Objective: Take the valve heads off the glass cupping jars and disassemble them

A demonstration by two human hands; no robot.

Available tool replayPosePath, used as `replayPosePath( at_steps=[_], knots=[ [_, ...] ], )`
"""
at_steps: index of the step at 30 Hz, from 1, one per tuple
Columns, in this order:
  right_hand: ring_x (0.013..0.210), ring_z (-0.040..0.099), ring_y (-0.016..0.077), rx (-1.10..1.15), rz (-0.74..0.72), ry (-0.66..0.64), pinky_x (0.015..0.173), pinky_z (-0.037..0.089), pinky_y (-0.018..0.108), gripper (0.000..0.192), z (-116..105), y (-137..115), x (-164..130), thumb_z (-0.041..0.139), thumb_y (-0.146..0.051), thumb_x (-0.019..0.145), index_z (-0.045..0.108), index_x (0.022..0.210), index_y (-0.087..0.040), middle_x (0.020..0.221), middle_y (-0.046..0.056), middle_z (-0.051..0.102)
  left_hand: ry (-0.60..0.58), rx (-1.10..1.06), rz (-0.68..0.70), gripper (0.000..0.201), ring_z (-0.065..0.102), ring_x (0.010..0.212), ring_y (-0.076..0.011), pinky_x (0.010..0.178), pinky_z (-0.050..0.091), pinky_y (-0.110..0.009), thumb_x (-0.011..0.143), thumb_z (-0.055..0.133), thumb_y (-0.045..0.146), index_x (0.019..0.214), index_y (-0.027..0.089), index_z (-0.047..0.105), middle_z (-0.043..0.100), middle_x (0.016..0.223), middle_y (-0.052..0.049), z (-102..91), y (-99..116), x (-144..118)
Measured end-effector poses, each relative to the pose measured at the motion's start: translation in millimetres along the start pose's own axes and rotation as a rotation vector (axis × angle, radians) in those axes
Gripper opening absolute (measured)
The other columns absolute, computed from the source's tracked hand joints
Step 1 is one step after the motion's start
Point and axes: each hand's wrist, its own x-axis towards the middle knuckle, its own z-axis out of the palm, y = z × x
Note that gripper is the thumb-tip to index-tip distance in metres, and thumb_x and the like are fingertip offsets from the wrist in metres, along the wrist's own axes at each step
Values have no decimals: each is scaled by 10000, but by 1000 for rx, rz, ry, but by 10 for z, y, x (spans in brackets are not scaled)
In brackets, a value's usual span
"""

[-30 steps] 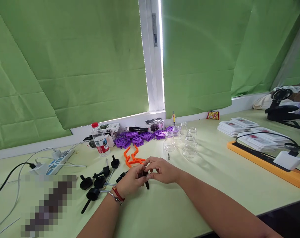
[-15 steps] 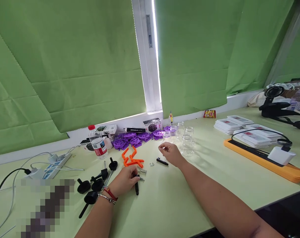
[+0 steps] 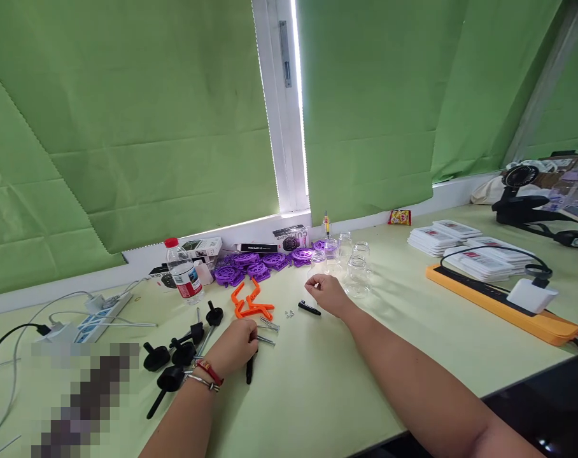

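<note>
My left hand [image 3: 239, 346] is closed, back of the hand upward, around a slim black piece [image 3: 250, 370] whose lower end sticks out below the fingers. Long metal screws [image 3: 269, 326] lie just beyond and beside its fingertips. My right hand [image 3: 324, 294] is pinched in the air in front of the glass jars; whatever its fingertips hold is too small to make out. Below that hand, a second slim black piece [image 3: 309, 308] lies by several tiny screws [image 3: 289, 314]. Orange plastic arms [image 3: 253, 310] rest beyond my left hand.
Black round parts with stems [image 3: 170, 378] lie left of my left hand. Purple plastic parts [image 3: 247, 262], a water bottle [image 3: 186, 277] and clear glass jars [image 3: 358, 278] stand behind. To the right are an orange power strip [image 3: 501, 305] and stacked white packs [image 3: 484, 257].
The slim black piece in my left hand has tilted, and its lower end has shifted left. My right hand stays pinched near the jars. The whole view has shifted slightly.
</note>
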Motion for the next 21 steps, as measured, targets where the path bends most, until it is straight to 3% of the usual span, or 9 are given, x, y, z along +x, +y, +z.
replayPosePath(
  at_steps=[3,9,13,21],
  knots=[
    [587,541,127,-70,24,-14,567,414,246,206,-26,-13,11,508,-335,766,641,740,-180,708,22,632,-5,44,4,89,441,595,-158,535,289,-273,629,463,118,587,195,450,513,639,-17,-12,-2,1],
    [532,548,140,-273,172,-252,491,374,245,124,-79,-17,7,681,-292,626,650,604,-174,624,38,641,20,103,28,138,421,588,-151,540,263,-270,644,446,102,562,199,391,476,612,2,-27,-27,1],
    [482,528,131,-310,199,-301,460,352,242,92,-66,-26,-20,722,-193,536,633,529,-174,576,33,628,88,72,54,162,407,579,-145,546,263,-270,671,445,104,559,200,377,469,620,0,-36,4,-2],
    [466,519,129,-306,176,-353,450,351,249,63,-43,-67,-55,694,-144,536,639,527,-172,596,45,634,175,60,191,167,425,613,-157,572,293,-278,748,439,155,609,206,363,483,660,-14,23,100,11]
  ],
)
